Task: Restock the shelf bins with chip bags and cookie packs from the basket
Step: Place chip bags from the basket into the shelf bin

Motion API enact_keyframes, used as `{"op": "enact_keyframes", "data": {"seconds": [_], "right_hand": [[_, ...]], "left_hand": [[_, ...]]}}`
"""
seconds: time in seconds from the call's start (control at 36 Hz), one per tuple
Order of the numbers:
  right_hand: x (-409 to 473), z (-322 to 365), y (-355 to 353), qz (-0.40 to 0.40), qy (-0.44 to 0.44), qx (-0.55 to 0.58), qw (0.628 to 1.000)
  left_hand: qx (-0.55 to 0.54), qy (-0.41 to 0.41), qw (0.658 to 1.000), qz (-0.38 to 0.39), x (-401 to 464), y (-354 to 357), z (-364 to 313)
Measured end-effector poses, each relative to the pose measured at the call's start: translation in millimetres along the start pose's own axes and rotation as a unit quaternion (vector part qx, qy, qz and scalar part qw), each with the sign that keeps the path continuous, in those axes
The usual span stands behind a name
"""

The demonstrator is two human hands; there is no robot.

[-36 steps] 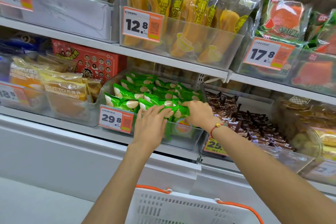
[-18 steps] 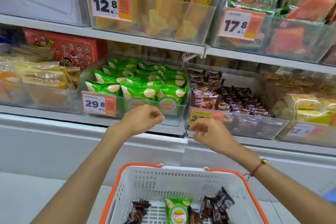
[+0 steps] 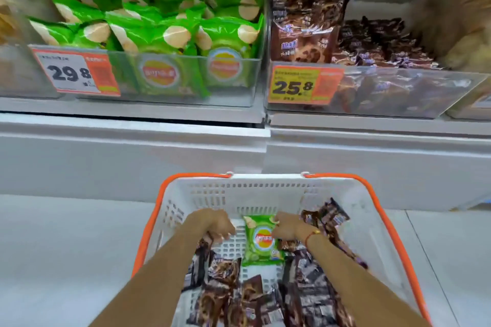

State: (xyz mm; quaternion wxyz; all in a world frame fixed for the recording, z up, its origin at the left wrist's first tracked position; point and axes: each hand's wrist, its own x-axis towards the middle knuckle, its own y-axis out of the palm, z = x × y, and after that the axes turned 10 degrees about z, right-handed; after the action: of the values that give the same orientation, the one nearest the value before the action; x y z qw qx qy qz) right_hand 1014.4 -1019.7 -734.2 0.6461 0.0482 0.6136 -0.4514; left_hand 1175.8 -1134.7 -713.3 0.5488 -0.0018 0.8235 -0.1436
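- Head view is showing us both hands reaching down into the white basket [image 3: 202,188] with the orange rim.
- Our right hand [image 3: 288,228] is touching the right edge of the single green chip bag [image 3: 261,243], near the basket's far wall; whether its fingers are actually pinching the bag we cannot tell.
- Our left hand [image 3: 216,225] is hovering loosely curled and holding nothing, just left of the bag, above a brown cookie pack [image 3: 221,267].
- More cookie packs are lying along the basket's near and right sides.
- We are judging the green chips bin [image 3: 186,82] as nearly full, so a bag pushed in may slide off the front.
- We are also risking a slip: the wrappers look glossy, and a one-edge hold could let the bag drop.
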Motion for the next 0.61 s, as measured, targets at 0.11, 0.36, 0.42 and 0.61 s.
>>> {"op": "enact_keyframes", "data": {"seconds": [0.11, 0.36, 0.42, 0.61], "right_hand": [[35.2, -18.4, 27.6, -0.018, 0.029, 0.102, 0.994], [67.8, -26.4, 37.4, -0.052, 0.088, 0.210, 0.973], [66.2, -28.0, 31.6, -0.040, 0.091, 0.216, 0.971], [45.5, -23.6, 12.9, -0.009, 0.081, 0.261, 0.962]], "left_hand": [[-0.055, 0.012, 0.997, -0.054, 44.1, 27.2, -2.3], [-0.239, 0.013, 0.968, -0.070, 94.4, 60.0, -24.4], [-0.240, 0.004, 0.966, -0.092, 96.2, 58.4, -23.5], [-0.202, 0.016, 0.972, -0.123, 80.9, 48.1, -27.1]]}}
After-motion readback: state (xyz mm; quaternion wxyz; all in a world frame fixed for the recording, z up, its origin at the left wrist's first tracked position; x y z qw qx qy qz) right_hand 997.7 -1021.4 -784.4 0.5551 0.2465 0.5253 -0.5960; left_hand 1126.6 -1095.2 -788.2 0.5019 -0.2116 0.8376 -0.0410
